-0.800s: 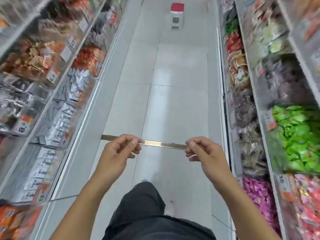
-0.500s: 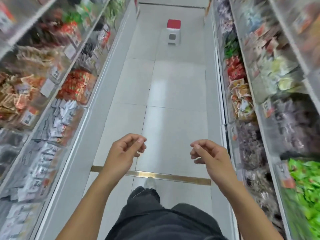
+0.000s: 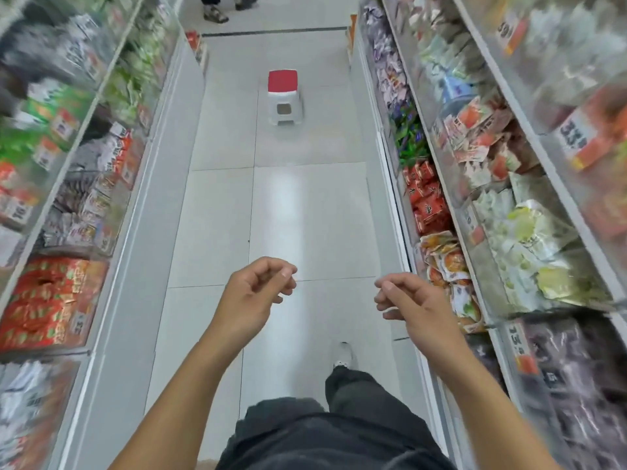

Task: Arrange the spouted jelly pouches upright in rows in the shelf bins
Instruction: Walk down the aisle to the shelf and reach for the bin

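Note:
I stand in a shop aisle between two shelf units with clear bins. My left hand [image 3: 252, 293] and my right hand [image 3: 412, 301] hang in front of me over the tiled floor, fingers loosely curled, nothing in either. No spouted jelly pouch can be told apart among the blurred packets. Bins on the right [image 3: 481, 212] hold red, orange and pale green packets; bins on the left [image 3: 51, 300] hold red and white packets.
A small white stool with a red seat [image 3: 283, 96] stands in the aisle ahead. Another person's feet [image 3: 217, 13] show at the far end. My dark trousers and one white shoe [image 3: 342, 354] are below. White shelf bases line both sides.
I have walked forward along the aisle: the metal floor strip has passed under me and the stool is nearer. Both hands keep the same curled pose.

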Tool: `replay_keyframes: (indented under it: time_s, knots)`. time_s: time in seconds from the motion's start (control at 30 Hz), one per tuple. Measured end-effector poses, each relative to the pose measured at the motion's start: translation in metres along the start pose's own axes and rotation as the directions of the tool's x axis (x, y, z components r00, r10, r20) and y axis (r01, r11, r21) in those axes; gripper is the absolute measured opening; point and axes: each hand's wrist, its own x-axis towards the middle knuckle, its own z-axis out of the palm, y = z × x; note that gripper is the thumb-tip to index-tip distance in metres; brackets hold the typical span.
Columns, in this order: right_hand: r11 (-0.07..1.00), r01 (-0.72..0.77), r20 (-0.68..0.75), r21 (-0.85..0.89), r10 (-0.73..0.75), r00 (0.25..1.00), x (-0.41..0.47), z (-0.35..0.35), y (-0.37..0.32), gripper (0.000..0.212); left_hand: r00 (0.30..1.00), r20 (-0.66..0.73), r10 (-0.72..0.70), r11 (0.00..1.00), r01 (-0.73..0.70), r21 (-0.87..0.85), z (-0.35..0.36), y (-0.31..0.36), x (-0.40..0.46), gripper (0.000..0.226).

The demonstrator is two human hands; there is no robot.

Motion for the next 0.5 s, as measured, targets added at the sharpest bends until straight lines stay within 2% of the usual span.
replay_keyframes:
  time_s: [0.17,0.33,0.5]
  knots:
    - [0.998,0.057,0.16,-0.037,-0.05,0.986,0.146,0.012,-0.079,0.013,0.992,-0.125,0.015,1.0,-0.018,-0.021,-0.02,0.056,0.101,0.016]
    - [0.994,0.071,0.29,-0.078,-0.046,0.956,0.284,0.048,-0.123,0.013,0.966,-0.257,-0.024,0.997,0.004,-0.079,-0.046,0.079,0.218,0.016]
    - [0.992,0.032,0.278,-0.122,0.003,0.96,0.418,0.072,-0.16,0.014,0.972,-0.223,-0.076,0.991,0.048,-0.128,-0.067,0.105,0.364,0.015]
